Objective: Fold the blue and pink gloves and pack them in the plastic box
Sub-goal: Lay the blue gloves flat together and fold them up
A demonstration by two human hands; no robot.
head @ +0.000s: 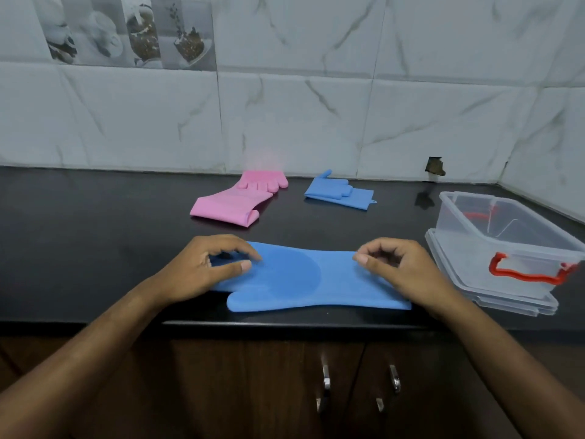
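Observation:
A blue glove (304, 277) lies flat and lengthwise along the front edge of the black counter, thumb pointing toward me. My left hand (205, 267) pinches its finger end on the left. My right hand (402, 267) pinches its cuff end on the right. Farther back lies a pink glove (237, 201), folded with its fingers laid over the cuff. To its right, near the wall, a second blue glove (340, 191) lies folded. A clear plastic box (506, 245) with red handles stands open at the right, sitting on its lid; nothing shows inside it.
The black counter (95, 232) runs to a tiled wall behind and a corner at the right. A chipped hole in the tiles (435, 166) sits above the counter. Brown cabinet doors with metal handles (326, 378) are below the front edge.

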